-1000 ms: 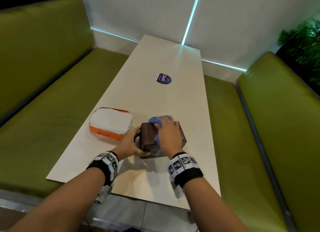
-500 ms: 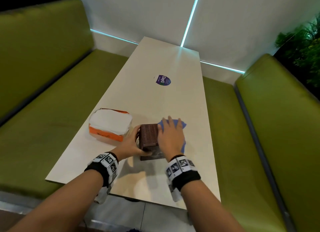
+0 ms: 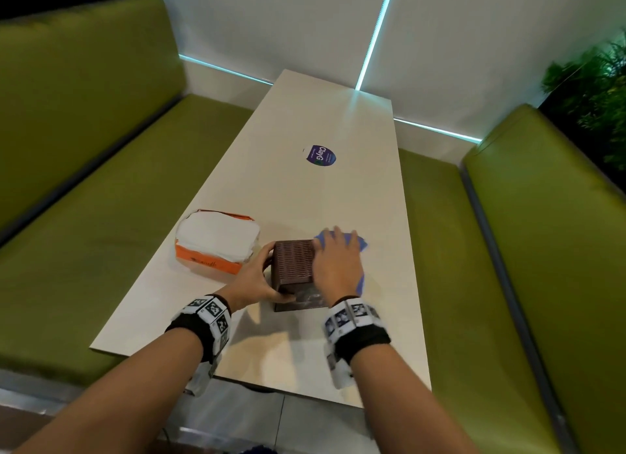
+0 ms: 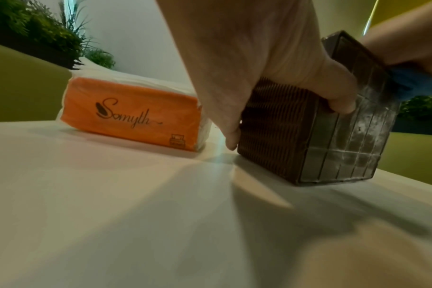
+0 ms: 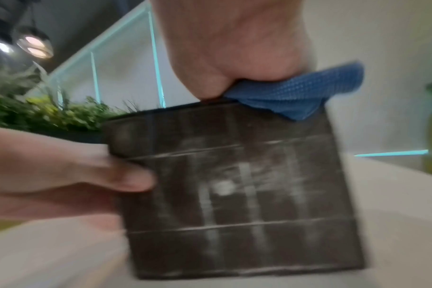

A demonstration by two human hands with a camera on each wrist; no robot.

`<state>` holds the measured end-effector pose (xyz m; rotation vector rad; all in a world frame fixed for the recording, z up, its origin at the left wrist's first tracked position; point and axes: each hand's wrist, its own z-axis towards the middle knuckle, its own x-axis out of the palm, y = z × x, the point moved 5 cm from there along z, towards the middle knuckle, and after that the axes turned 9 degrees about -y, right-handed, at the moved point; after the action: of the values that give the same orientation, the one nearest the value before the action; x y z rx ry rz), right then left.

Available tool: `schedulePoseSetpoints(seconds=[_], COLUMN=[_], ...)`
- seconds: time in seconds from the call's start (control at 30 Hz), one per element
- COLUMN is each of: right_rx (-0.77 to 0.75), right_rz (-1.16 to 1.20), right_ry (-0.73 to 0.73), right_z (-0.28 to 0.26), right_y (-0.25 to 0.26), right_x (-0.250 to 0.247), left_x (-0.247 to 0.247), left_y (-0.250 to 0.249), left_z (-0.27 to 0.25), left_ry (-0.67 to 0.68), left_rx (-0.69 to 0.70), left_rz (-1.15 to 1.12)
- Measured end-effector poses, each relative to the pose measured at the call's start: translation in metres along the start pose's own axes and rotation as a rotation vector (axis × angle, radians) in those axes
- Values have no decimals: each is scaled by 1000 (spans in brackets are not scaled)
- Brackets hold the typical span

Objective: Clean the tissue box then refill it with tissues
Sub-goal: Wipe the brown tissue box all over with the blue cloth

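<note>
A dark brown woven tissue box [image 3: 294, 262] [image 4: 279, 132] [image 5: 234, 191] lies on the white table [image 3: 305, 189], its dusty end facing me. My left hand [image 3: 261, 277] [image 4: 259, 81] grips its left side, thumb on the dusty end. My right hand [image 3: 337, 260] [image 5: 234, 44] lies flat with straight fingers on a blue cloth [image 3: 360, 245] [image 5: 298, 93], pressing it onto the box's top right. An orange pack of white tissues [image 3: 216, 242] [image 4: 131, 113] sits just left of the box.
Green padded benches [image 3: 101, 216] run along both long sides of the table. A round purple sticker [image 3: 321, 155] sits further up the tabletop. Plants [image 3: 596, 88] stand at the back right. The table's near edge is close below my wrists.
My right hand has slid the blue cloth rightward across the top of the box, uncovering more of the woven top. The left hand keeps its grip.
</note>
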<state>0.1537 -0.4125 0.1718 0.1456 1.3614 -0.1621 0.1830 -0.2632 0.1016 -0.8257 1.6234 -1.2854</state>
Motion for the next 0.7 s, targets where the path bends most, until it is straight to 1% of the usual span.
schedulePoseSetpoints(seconds=[0.03,0.07,0.13,0.17,0.27,0.3,0.33,0.37,0.4,0.43,0.5,0.57,0.63,0.7], right_rx=[-80,-165,-252,-253,-169,-115,-27,68,108,83,-76,-193,-194,-180], right_rz=[-34,-8,59,98,201,200,222,216,155,61,-62,13,140,195], right_ry=[-14,-29,-12,1,-25,-60,-98,-108,-93,-72,-42,-27,-5,-47], right_z=[-6,-11,-18,-17,-6,-3,2,4,5,2,-5,-17,-19,-10], right_y=[23,46,68,66,22,2,-14,-24,-22,-9,32,67,71,47], right_x=[-3,-2,8,9,-3,-7,-8,-7,-6,-2,4,8,7,4], left_x=[-1,-1,-3,-3,-2,-2,-2,-2,-2,-2,-2,-4,-5,-2], left_y=[0,0,2,1,1,2,2,3,3,2,4,5,4,1], left_z=[0,0,1,1,1,1,0,0,0,0,1,1,0,-3], left_ry=[-4,-5,-29,-43,-26,-20,-17,-20,-17,-13,-23,-65,-83,-40], left_rx=[6,11,15,21,19,11,7,4,1,5,9,6,-3,-2], left_rz=[18,39,73,81,47,36,27,22,21,19,31,61,59,38])
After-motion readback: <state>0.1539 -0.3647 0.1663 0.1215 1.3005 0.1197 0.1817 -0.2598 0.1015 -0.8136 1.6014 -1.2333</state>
